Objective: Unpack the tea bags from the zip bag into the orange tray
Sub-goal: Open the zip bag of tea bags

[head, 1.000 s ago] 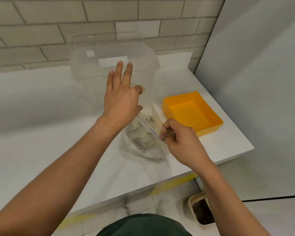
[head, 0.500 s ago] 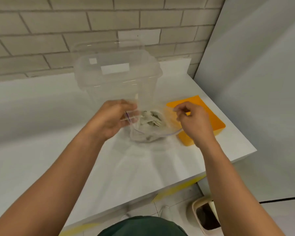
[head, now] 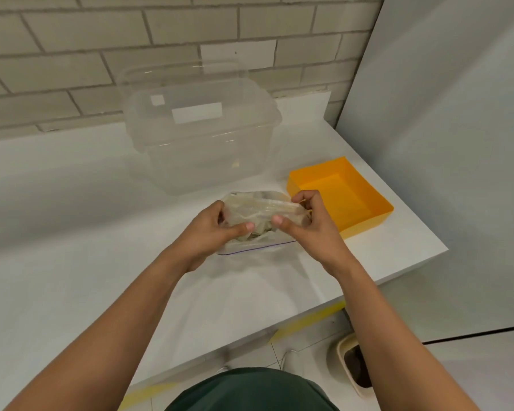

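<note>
A clear zip bag (head: pixel 258 212) stuffed with pale tea bags (head: pixel 257 229) rests on the white table, its purple zip line along the near edge. My left hand (head: pixel 212 232) grips the bag's left side, thumb on top. My right hand (head: pixel 306 222) grips its right side, thumb pressed on the plastic. The orange tray (head: pixel 365 215) stands just right of my right hand, with nothing visible inside it.
A large clear plastic tub (head: pixel 202 134) with its lid on stands behind the bag, against the brick wall. The white table (head: pixel 72 232) ends at a right edge past the tray. A beige bin (head: pixel 353 366) sits on the floor below.
Both hands have come together on the zip bag and now hold it from both sides. The bag sits nearer me, with its zip edge facing me.
</note>
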Demonstrator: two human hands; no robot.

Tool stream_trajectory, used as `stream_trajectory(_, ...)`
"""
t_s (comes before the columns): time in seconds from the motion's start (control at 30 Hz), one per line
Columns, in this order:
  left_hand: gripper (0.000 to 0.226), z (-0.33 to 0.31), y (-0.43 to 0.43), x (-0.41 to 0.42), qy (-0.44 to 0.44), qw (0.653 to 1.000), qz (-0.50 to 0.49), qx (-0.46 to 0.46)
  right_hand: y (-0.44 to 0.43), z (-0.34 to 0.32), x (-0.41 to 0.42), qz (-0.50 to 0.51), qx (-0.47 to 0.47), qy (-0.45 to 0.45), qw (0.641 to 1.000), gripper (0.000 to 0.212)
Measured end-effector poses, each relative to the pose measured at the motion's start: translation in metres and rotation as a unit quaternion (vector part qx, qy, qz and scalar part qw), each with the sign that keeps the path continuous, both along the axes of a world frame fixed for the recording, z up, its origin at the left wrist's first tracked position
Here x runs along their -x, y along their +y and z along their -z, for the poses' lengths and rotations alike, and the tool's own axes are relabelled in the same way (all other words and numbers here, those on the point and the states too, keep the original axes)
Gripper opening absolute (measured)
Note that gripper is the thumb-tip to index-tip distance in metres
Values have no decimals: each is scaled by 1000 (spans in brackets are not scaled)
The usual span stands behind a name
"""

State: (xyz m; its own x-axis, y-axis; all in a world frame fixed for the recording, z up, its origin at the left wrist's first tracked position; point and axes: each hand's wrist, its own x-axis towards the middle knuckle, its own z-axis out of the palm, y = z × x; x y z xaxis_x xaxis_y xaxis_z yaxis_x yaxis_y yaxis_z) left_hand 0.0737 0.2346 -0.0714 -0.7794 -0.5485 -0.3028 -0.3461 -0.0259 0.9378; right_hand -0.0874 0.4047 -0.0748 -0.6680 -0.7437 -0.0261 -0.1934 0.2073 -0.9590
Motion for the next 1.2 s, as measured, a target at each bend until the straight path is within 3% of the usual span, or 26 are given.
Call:
stream_trajectory(0.13, 43, 3, -2, 4, -31, 994, 0, 104, 3, 12, 1, -7, 12, 106, 994, 15)
stream_trajectory(0.27, 55, 1, 0, 2, -58, 956, 33, 286, -1, 6, -4, 11, -36, 102, 994, 35)
stream_trajectory(0.37, 50, -2, -4, -1, -25, 925, 38, 378, -5, 2, -3, 13, -72, 53, 996, 47)
stream_trajectory(0.47, 41, -9, -9, -6, -17, 905, 50, 422, -13, 1, 3, 47, -48, 3, 998, 38)
stream_trajectory(0.53, 28, -13, -11, -8, -30, 914, 46, 403, -16, 2, 6, 53, -55, 28, 997, 21)
stream_trajectory(0.6, 12, -16, -11, -8, -36, 938, 10, 345, -14, 4, 6, 35, -47, 61, 996, 31)
stream_trajectory(0.67, 10, -17, -10, -8, -30, 977, -56, 204, -8, 7, 6, -5, -25, 122, 992, 46)
stream_trajectory(0.73, 15, -17, -9, -7, -10, 994, -107, 11, -2, 13, 7, -59, 9, 211, 976, 52)
stream_trajectory(0.83, 23, -17, -7, -5, 12, 973, -147, -179, 2, 27, 12, -117, 4, 362, 925, 47)
stream_trajectory(0.93, 23, -16, 0, 2, 34, 946, -194, -259, 5, 37, 16, -103, -24, 450, 887, 32)
stream_trajectory(1.03, 23, -15, 11, 8, 56, 940, -235, -241, 7, 41, 18, -74, -32, 441, 894, 29)
stream_trajectory(1.13, 16, -11, 20, 9, -6, 972, -224, -74, 7, 36, 19, -51, -65, 334, 939, 35)
stream_trajectory(1.2, 14, -6, 24, 4, -45, 981, -184, 28, 6, 30, 18, -11, -33, 244, 969, 30)
